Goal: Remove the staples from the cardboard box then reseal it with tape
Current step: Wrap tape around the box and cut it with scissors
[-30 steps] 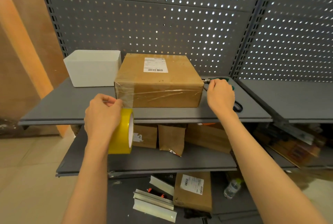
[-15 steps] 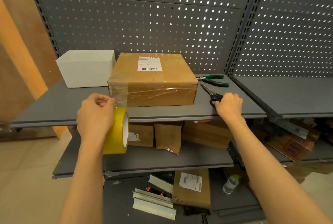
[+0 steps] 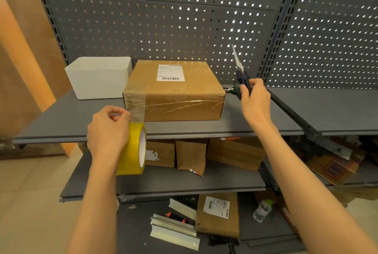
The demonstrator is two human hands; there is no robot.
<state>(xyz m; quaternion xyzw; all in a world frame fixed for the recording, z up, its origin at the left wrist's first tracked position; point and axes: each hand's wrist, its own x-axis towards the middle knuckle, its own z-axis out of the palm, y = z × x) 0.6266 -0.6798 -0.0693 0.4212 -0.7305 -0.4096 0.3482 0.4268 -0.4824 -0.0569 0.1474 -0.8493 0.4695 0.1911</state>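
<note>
The brown cardboard box (image 3: 173,90) with its white shipping label sits on the grey metal shelf (image 3: 61,118), just right of a white foam container (image 3: 98,77), clear tape already wrapped across its front face. The left hand (image 3: 108,129) grips the yellow roll of packing tape (image 3: 133,148) below the shelf edge, a clear strip running up from it to the box's front left corner. Over on the right, the right hand (image 3: 255,100) holds dark-handled scissors (image 3: 240,73) in curled fingers, blades pointing up, beside the box and clear of it.
</note>
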